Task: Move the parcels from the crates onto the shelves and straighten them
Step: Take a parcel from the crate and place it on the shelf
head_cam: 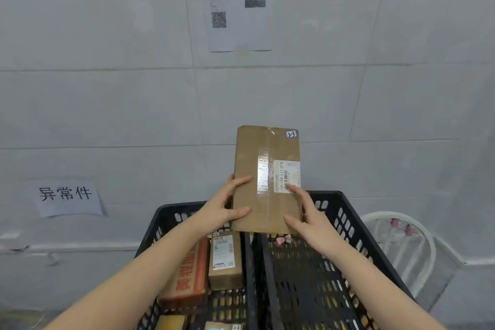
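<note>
Your left hand [219,205] and right hand [310,213] clasp the parcel [249,158] at its lower edges, fingers [242,179] spread across its face, parcel upright above two crates [345,211], more boxes [225,260] in the left one.

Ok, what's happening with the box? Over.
Left hand, right hand gripping box. Box above crates. More parcels in one crate. Nothing blocking.

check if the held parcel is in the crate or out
Out: the left hand and right hand hold the brown parcel upright over the black crates, mostly against the wall.
</note>
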The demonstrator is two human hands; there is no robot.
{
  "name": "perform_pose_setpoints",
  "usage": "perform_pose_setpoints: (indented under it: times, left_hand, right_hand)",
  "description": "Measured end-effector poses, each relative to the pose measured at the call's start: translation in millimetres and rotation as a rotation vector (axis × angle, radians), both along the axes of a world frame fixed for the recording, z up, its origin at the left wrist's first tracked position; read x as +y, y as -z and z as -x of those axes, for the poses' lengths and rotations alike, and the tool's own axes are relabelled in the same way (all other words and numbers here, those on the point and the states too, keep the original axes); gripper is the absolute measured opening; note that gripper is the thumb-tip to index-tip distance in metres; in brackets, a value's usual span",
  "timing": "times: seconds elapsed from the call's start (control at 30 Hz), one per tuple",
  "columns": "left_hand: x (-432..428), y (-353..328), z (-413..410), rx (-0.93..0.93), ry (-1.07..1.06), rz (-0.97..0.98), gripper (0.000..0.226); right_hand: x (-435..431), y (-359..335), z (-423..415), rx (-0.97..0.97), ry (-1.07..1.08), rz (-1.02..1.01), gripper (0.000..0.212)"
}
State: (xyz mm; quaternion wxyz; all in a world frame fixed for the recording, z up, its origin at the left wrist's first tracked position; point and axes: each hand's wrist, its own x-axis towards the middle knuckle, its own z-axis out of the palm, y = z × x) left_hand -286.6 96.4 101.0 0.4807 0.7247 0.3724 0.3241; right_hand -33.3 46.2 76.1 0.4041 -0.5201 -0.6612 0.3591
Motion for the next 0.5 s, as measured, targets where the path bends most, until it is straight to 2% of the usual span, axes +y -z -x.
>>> perform_pose_setpoints:
  times: [0.2,0.33,0.5]
  left_hand:
    - [0.2,-4.2,-90.4,0.022,0.200,-0.078,0.063]
    - [-18.0,1.1,-180.2,0.011,0.360,-0.126,0.064]
    - [-54.6,2.2,-307.8,-0.037,0.584,-0.086,0.066]
  right_hand:
    - [-62.1,-3.2,-68.6,-0.022,0.221,-0.012,0.069]
    - [-124.3,-8.2,-130.5,-0.006,0.441,-0.020,0.064]
    - [-204.8,-17.6,-218.7,-0.067,0.685,-0.037,0.067]
